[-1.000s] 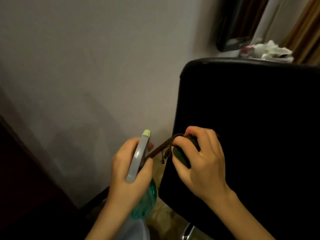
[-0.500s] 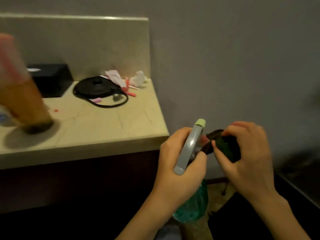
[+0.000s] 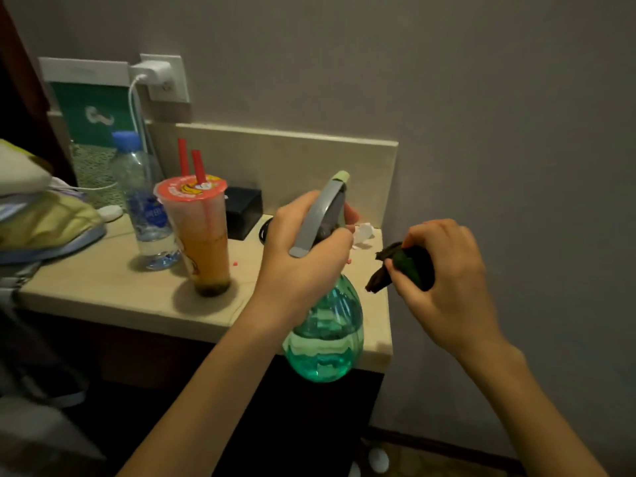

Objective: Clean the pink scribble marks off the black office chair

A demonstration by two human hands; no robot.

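Grips upright spray bottle (image 3: 323, 339) in left hand (image 3: 299, 266); pinches dark cloth (image 3: 406, 263) in right hand (image 3: 447, 287), just beside at three o'clock, not touching.

Dim warm indoor light, soft shadow beside the cup (image 3: 203, 235), murky lower corners, wide-angle bowing, edges perhaps slightly soft

The spray bottle (image 3: 325, 333) has a translucent teal-green body with darker bands, a grey trigger and a pale green nozzle tip. Just right of it, the cloth (image 3: 406, 265) is dark green and brownish black. Left of it, the cup (image 3: 203, 242) shows orange drink, a red-orange lid with yellow print and two red straws. Further left, the clear water bottle (image 3: 144, 201) has a blue cap and label. The surface (image 3: 113, 284) behind is veined beige.
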